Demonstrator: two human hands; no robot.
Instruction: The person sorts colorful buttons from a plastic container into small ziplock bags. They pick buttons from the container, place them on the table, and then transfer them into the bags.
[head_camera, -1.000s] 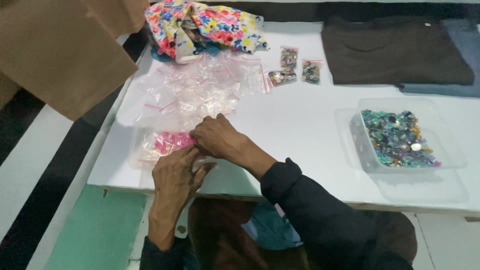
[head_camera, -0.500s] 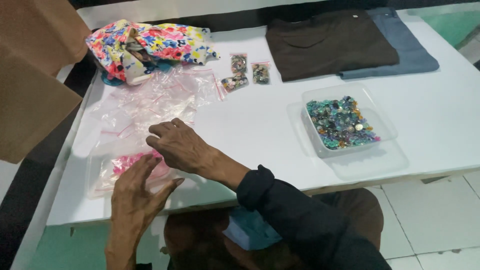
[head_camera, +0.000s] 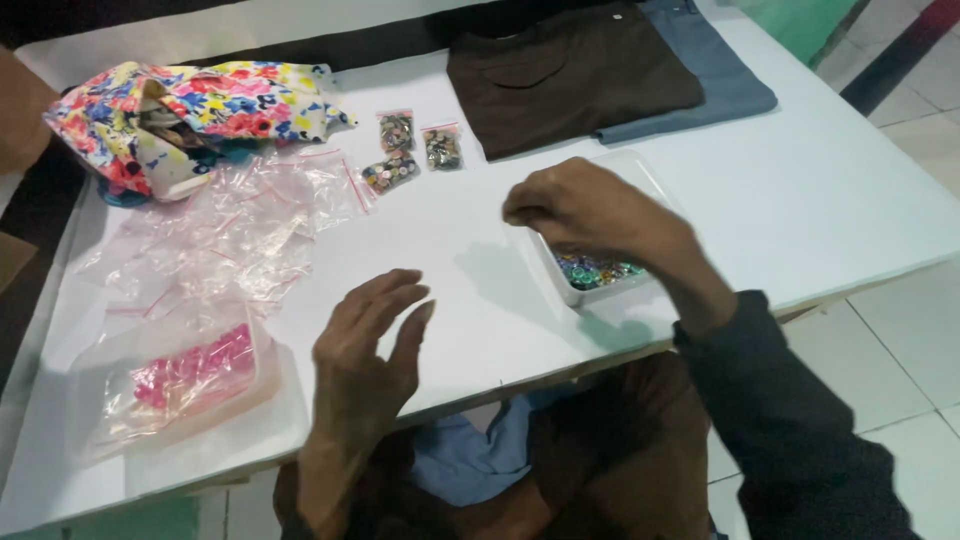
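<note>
My right hand (head_camera: 590, 210) hovers over a clear tray of many-coloured beads (head_camera: 590, 272) at the table's front right. Its fingers are curled shut, and I see nothing in them. My left hand (head_camera: 365, 340) floats above the front edge of the white table (head_camera: 850, 210), fingers spread and empty. To its left lies a clear bag holding pink beads (head_camera: 190, 375), apart from both hands. Most of the tray is hidden under my right hand.
A heap of empty clear zip bags (head_camera: 230, 230) lies behind the pink beads. Three small filled bags (head_camera: 410, 150) sit mid-table. A floral cloth (head_camera: 190, 110) is at the back left, with a brown shirt (head_camera: 570, 70) and a blue garment (head_camera: 720, 70) at the back right.
My right hand left the pink bead bag and swung right to the bead tray. My left hand lifted off the bag and opened. The view turned to the right.
</note>
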